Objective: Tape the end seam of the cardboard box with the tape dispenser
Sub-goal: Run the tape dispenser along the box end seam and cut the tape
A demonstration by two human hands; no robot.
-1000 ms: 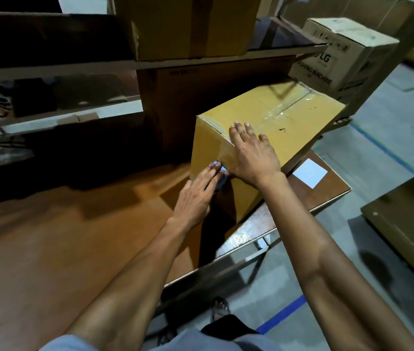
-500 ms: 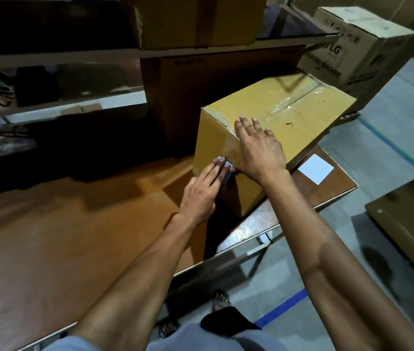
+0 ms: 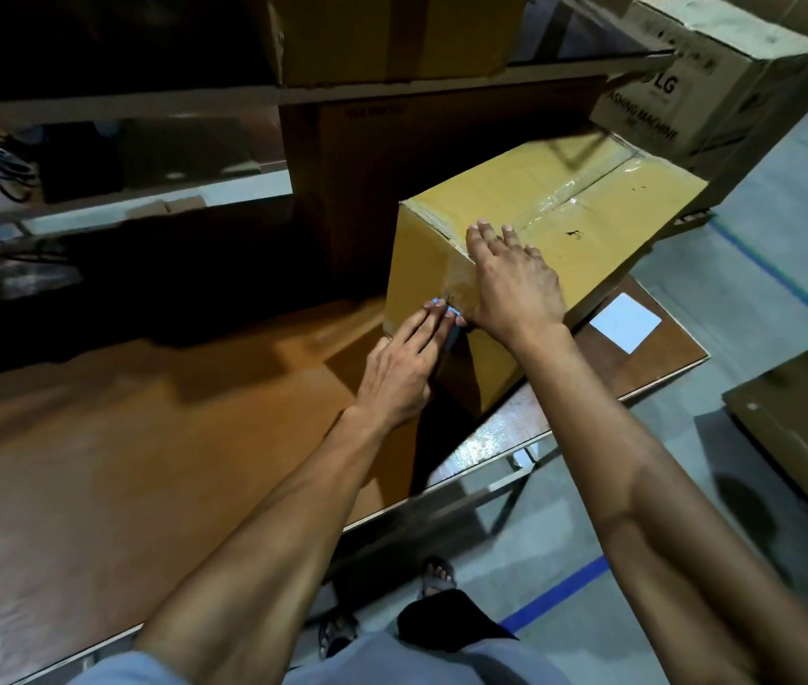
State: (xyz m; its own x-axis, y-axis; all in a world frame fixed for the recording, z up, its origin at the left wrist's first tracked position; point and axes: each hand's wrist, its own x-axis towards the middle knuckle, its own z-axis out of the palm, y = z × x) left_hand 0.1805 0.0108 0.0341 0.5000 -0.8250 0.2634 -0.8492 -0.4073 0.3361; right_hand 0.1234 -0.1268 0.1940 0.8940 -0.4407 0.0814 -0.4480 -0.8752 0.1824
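A yellow-brown cardboard box (image 3: 585, 224) stands on the brown table (image 3: 145, 437), with clear tape along its top seam and down over the near edge. My right hand (image 3: 511, 284) lies flat with spread fingers on that near top edge, pressing the tape. Just below it, my left hand (image 3: 402, 368) is on the box's near end face and holds a small blue tape dispenser (image 3: 452, 324) with a toothed edge against the cardboard. Most of the dispenser is hidden under my fingers.
A shelf (image 3: 293, 96) with a large carton runs behind the table. A white LG box (image 3: 698, 86) stands at the back right. A white label (image 3: 627, 322) lies on the table's right end. A dark board (image 3: 807, 417) is at the right, over a grey floor with blue lines.
Both hands stay on the box's near end. My left hand with the dispenser has slid slightly along the end face, and my head has shifted a little.
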